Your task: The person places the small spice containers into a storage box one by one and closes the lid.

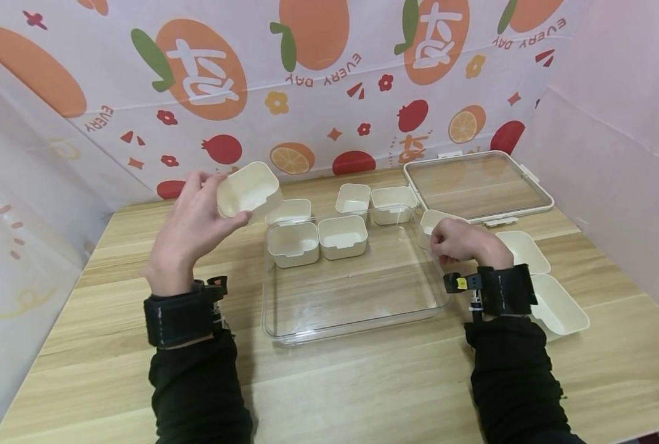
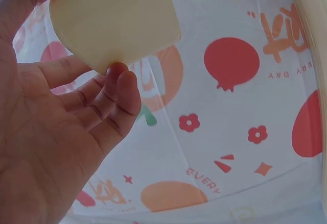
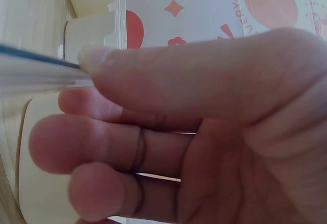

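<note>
My left hand grips a small cream plastic bin, raised and tilted above the table at the tray's back left. In the left wrist view the fingertips press against the bin's base, the thumb partly out of frame. My right hand pinches the right rim of a clear shallow tray between thumb and fingers; the right wrist view shows the thin edge between them. Inside the tray, two cream bins sit side by side in the back left corner.
Behind the tray stand more cream bins, one partly covered by my right hand. Two longer bins lie right of my right wrist. A clear lid with a white frame lies at the back right, near the printed curtain.
</note>
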